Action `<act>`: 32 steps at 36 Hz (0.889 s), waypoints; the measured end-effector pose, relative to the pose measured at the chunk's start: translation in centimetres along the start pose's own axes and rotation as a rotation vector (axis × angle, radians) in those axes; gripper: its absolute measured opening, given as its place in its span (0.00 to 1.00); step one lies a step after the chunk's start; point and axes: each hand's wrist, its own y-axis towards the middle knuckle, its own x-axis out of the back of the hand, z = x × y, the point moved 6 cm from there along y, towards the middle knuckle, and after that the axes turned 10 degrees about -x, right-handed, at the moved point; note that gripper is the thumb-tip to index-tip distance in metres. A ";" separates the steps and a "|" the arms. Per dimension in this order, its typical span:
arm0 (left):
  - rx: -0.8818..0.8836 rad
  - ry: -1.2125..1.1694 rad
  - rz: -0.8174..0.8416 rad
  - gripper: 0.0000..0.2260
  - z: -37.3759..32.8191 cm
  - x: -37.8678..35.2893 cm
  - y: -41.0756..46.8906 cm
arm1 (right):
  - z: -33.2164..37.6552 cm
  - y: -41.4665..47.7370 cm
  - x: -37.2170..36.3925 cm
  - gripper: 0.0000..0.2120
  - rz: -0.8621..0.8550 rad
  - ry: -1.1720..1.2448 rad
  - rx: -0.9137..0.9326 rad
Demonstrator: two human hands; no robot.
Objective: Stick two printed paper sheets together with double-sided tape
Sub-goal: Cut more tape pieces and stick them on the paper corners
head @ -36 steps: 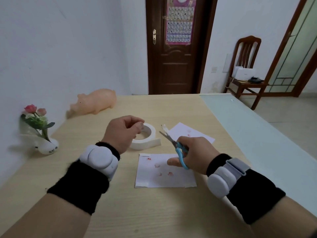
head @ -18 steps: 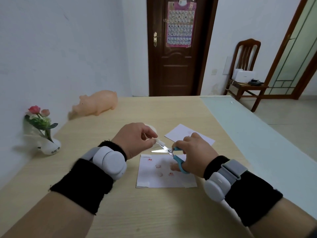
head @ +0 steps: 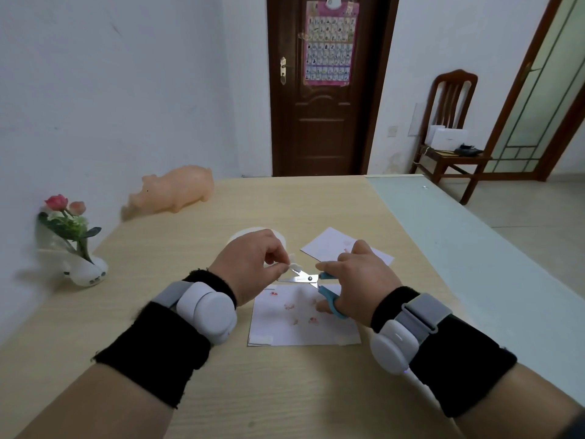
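White tape strip (head: 295, 267) ran from the pinching left hand (head: 253, 267) rightward into parted blue-handled steel scissors (head: 311, 282) gripped by the right hand (head: 361, 283), above the near printed sheet (head: 304, 321) on the wooden counter (head: 285, 391).

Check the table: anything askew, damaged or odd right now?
Nothing stands out. Both paper sheets lie flat; left hand pinches a tape piece at the scissors in the right hand.

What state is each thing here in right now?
Left hand: pinching tape strip.
Right hand: holding scissors, blades open at the strip.
Tape roll: flat on table.
Near sheet: flat, tape at corner.
Far sheet: flat.
Door: closed.
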 end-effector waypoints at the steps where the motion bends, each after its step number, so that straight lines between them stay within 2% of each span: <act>1: 0.003 -0.008 -0.003 0.17 0.0 0.0 0.0 | 0.0 0.0 0.0 0.33 -0.004 -0.004 -0.003; 8: -0.012 -0.118 -0.022 0.15 -1.2 0.3 -0.3 | -0.1 0.3 0.2 0.33 0.010 -0.077 -0.046; 11: -0.019 -0.182 -0.078 0.14 -2.1 1.0 -0.1 | -0.8 0.3 0.1 0.33 0.019 -0.079 -0.087; 14: 0.110 -0.266 -0.183 0.10 -0.6 2.1 0.2 | -1.3 0.3 0.2 0.32 0.042 -0.037 -0.130; 18: 0.296 -0.422 -0.207 0.03 1.7 1.8 -0.4 | -2.4 0.6 0.6 0.26 0.098 -0.015 -0.209; 23: 0.420 -0.532 -0.185 0.07 2.8 0.2 -1.5 | -4.0 0.7 0.4 0.27 0.162 0.000 -0.298; 32: 0.673 -0.984 -0.268 0.10 3.7 -1.6 -2.3 | -5.5 0.7 -0.7 0.28 0.158 -0.039 -0.404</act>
